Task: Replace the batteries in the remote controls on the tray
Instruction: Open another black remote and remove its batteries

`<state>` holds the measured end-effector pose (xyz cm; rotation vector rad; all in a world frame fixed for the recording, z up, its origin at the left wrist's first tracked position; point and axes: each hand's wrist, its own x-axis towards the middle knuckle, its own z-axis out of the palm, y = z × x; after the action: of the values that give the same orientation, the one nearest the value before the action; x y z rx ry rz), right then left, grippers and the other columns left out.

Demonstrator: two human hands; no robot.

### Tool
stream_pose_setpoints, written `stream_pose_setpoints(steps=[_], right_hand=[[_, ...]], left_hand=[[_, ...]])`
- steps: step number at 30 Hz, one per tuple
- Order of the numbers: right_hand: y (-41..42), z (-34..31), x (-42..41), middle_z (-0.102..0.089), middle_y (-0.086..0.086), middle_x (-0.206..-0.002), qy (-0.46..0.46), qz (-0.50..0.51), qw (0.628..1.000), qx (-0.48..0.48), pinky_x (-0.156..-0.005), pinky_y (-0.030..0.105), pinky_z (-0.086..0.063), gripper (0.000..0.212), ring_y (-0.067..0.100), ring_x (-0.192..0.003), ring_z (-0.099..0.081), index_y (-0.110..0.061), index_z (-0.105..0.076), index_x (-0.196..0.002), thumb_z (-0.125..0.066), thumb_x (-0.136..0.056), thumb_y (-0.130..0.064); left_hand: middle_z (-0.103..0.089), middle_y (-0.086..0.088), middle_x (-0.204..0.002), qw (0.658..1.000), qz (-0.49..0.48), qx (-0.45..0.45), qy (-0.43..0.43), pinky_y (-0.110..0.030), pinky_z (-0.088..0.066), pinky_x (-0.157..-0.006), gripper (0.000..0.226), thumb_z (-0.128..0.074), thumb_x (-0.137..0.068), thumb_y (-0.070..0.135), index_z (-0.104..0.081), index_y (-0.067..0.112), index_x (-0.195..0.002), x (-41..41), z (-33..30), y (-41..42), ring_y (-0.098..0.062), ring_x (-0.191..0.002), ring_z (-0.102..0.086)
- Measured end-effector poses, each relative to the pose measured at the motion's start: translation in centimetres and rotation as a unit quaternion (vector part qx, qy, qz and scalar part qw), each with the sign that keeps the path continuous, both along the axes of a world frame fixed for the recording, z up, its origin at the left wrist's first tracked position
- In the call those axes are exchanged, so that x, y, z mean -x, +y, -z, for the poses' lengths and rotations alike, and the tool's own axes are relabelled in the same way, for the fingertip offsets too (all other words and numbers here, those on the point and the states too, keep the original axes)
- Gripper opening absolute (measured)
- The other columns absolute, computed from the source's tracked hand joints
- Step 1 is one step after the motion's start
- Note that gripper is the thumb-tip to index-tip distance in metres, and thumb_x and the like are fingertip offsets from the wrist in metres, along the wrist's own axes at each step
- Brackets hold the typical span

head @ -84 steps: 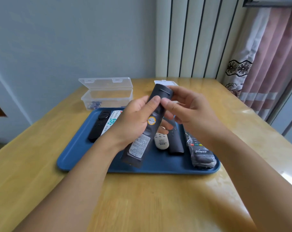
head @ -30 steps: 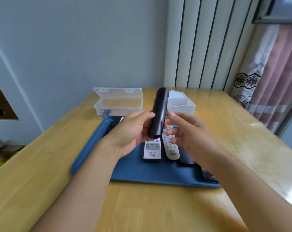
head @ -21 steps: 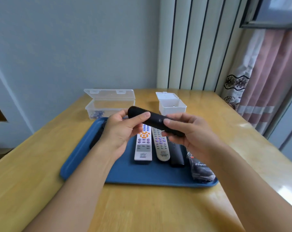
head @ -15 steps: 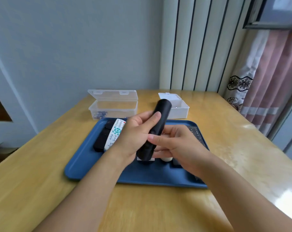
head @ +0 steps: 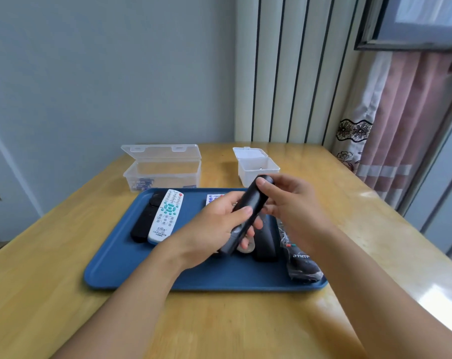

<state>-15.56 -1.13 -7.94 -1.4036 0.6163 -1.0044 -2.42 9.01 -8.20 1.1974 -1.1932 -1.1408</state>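
1. Both hands have tilted the black remote (head: 248,211) rightward; it is held above the blue tray (head: 111,260).
2. Left hand (head: 214,229) wraps its lower half; right hand (head: 289,203) pinches its top.
3. Other remotes lie on the tray, apparently untouched; most work remains.

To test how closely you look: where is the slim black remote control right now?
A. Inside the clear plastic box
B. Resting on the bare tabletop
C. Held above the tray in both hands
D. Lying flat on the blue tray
C: the left hand grips the lower part of the black remote and the right hand pinches its top end, above the blue tray.
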Motion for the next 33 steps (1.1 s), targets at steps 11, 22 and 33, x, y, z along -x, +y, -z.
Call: stream_pose_setpoints(steps=[11, 22, 33], right_hand=[[-0.4, -0.6, 0.7, -0.078, -0.001, -0.083, 0.070, 0.076, 0.989, 0.110, -0.066, 0.022, -0.056, 0.010, 0.008, -0.074, -0.070, -0.019, -0.077, -0.092, -0.080, -0.083, -0.015], [-3.9, -1.5, 3.4, -0.061, 0.008, -0.077, 0.159, 0.076, 0.984, -0.014, -0.060, 0.028, -0.047, 0.018, 0.020, -0.071, -0.057, -0.012, -0.063, -0.081, -0.059, -0.098, -0.012], [-3.8, -0.7, 4.3, -0.064, -0.002, -0.103, 0.494, 0.093, 0.826, 0.255, -0.070, 0.026, -0.042, 0.017, 0.017, -0.090, -0.058, -0.018, -0.070, -0.106, -0.069, -0.089, -0.020]], left_hand=[[-0.059, -0.006, -0.077, 0.991, -0.072, 0.010, -0.115, -0.023, -0.033, -0.042, 0.014, -0.047, -0.107, 0.022, -0.055, 0.021, -0.118, -0.3, 0.2, -0.5, -0.016, -0.051, -0.042], [-0.059, -0.006, -0.074, 0.989, -0.146, -0.009, 0.008, -0.024, -0.036, -0.040, 0.023, -0.051, -0.105, 0.028, -0.054, 0.008, -0.117, -0.4, 0.1, -0.9, -0.015, -0.050, -0.045], [-0.067, -0.014, -0.075, 0.990, -0.100, -0.046, 0.088, -0.028, -0.043, -0.042, 0.023, -0.043, -0.108, 0.021, -0.053, 0.001, -0.115, 0.3, 0.0, -0.6, -0.022, -0.049, -0.055]])
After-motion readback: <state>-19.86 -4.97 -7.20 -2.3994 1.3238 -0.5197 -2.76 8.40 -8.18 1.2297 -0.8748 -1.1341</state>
